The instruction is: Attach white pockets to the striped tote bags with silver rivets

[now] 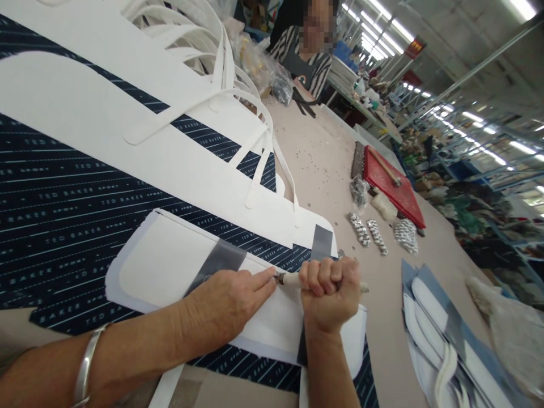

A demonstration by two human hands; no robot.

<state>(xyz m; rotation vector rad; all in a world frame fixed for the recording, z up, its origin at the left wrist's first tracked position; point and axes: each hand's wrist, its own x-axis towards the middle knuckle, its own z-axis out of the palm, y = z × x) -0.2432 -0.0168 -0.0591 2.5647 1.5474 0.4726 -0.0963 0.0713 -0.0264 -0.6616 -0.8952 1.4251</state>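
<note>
My right hand (329, 289) is wrapped round an awl-like hand tool (292, 279) with a pale handle and a short metal end pointing left. The tool lies low over a white bag panel (272, 317) that has grey bands across it. With fingers stretched out, my left hand (238, 297) rests flat on the same panel, its fingertips at the metal end. What the tip touches is hidden by the fingers. Under the panel spreads dark navy lining (80, 226) with printed stripes and lettering. White panels with strap handles (255, 113) overlap behind it.
A red board (393, 187) with a hammer (385, 167) on it lies at the right back, with bagged metal pieces (359, 229) near it. Stacked grey-and-white bag panels (450, 334) sit at right, beside a clear plastic bag (510, 328). A person (306, 62) is across the table.
</note>
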